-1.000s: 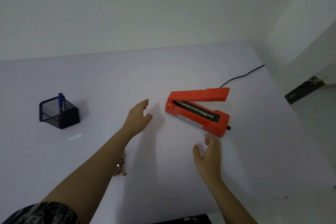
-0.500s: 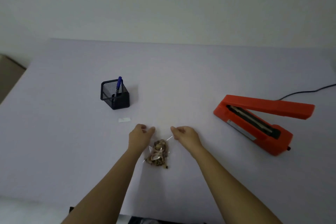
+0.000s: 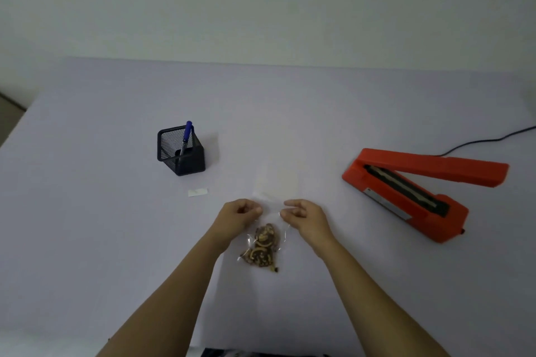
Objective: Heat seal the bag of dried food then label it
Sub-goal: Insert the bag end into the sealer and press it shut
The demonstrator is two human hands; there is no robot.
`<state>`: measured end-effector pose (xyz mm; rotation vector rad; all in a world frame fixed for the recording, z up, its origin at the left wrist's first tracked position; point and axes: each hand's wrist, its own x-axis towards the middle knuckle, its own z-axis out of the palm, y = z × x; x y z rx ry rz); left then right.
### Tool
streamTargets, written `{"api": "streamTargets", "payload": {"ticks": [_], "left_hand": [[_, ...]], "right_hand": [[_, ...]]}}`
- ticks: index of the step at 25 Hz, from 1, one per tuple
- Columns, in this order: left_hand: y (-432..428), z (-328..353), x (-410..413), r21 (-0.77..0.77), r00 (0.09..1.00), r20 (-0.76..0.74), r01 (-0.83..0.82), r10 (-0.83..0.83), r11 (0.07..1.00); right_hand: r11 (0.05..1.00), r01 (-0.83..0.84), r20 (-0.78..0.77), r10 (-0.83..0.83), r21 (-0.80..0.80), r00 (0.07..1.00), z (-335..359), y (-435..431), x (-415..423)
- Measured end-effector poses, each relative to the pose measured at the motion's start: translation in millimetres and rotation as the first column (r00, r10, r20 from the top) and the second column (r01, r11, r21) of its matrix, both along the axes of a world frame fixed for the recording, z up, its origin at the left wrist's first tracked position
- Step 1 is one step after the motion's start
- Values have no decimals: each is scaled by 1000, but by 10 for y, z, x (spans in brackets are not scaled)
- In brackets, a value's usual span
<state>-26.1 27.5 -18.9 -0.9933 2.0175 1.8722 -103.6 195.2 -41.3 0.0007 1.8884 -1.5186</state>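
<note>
Still pinched by left hand and right hand, bag barely moved.

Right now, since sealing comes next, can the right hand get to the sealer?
Probably yes: only bare table lies between the right hand and the sealer, though that hand pinches the bag.

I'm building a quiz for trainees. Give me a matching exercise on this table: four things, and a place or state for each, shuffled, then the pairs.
Things: 1 bag; 2 sealer; 3 pen; 4 label.
Places or states: A stands in the mesh holder; B lid raised, on the right; C pinched by left hand and right hand; D lies flat on the table near the holder.
Pairs: 1-C, 2-B, 3-A, 4-D.
</note>
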Motion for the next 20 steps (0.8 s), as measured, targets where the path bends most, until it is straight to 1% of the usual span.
{"api": "streamTargets", "payload": {"ticks": [3, 6, 11, 13, 16, 20], "left_hand": [[134, 22, -85, 52, 995, -44, 92, -90, 994], [436, 64, -204, 76, 981, -70, 185, -180, 980], [1077, 84, -348, 154, 975, -104, 209, -195, 966], [1317, 87, -406, 144, 966, -107, 249, -235, 958], [1586, 125, -508, 94, 956, -101, 286, -277, 954], [1827, 199, -610, 41, 966, -128, 233, -227, 972]], "right_hand": [[998, 59, -44, -60, -14, 997, 44, 202, 44], [986, 169, -68, -168, 1, 983, 102, 539, 93], [937, 349, -69, -347, 24, 935, 194, 1133, 209], [911, 412, -64, -409, 34, 910, 221, 1358, 239], [888, 459, -12, -459, 12, 888, 237, 1612, 251], [864, 501, 40, -500, -51, 865, 333, 1765, 211]]}}
